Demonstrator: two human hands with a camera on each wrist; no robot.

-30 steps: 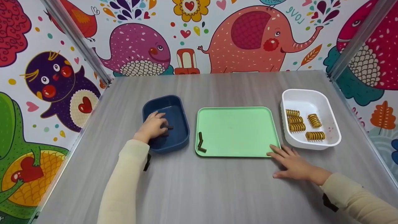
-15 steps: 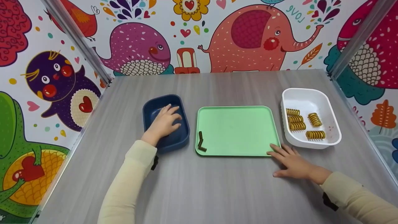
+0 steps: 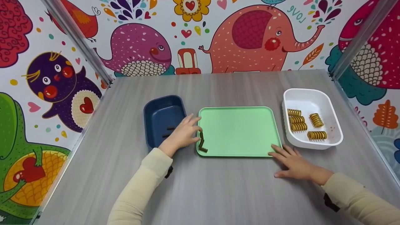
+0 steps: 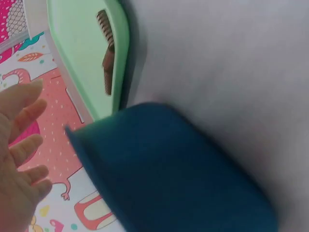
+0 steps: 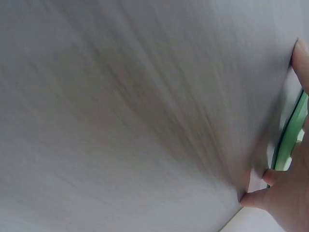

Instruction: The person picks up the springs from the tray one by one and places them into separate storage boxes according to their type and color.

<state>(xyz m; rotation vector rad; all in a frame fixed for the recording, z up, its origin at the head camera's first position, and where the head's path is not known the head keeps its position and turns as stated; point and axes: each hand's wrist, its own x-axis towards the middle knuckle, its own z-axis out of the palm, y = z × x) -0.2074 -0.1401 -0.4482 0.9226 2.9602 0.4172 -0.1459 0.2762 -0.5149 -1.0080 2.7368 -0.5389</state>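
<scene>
My left hand (image 3: 182, 135) hovers over the gap between the blue bin (image 3: 152, 125) and the left edge of the green tray (image 3: 240, 131). Its thumb and fingers bend toward each other beside the top of a crooked row of small dark brown springs (image 3: 201, 143); whether a spring is between them is hidden. Ridged coils show on the springs (image 4: 105, 28) in the left wrist view. Two dark springs (image 3: 166, 135) lie in the blue bin. My right hand (image 3: 295, 165) rests with spread fingers at the tray's near right corner, its fingertips touching the rim.
A white bin (image 3: 322, 97) stands right of the tray, holding several larger yellow springs (image 3: 317, 135). Grey wood-look tabletop (image 3: 218, 193) surrounds everything. Printed cartoon panels (image 3: 193, 37) and metal posts (image 3: 359, 40) enclose the back and sides.
My left hand has come up out of the blue bin and moved right to the tray's left edge. My right hand stays where it was.
</scene>
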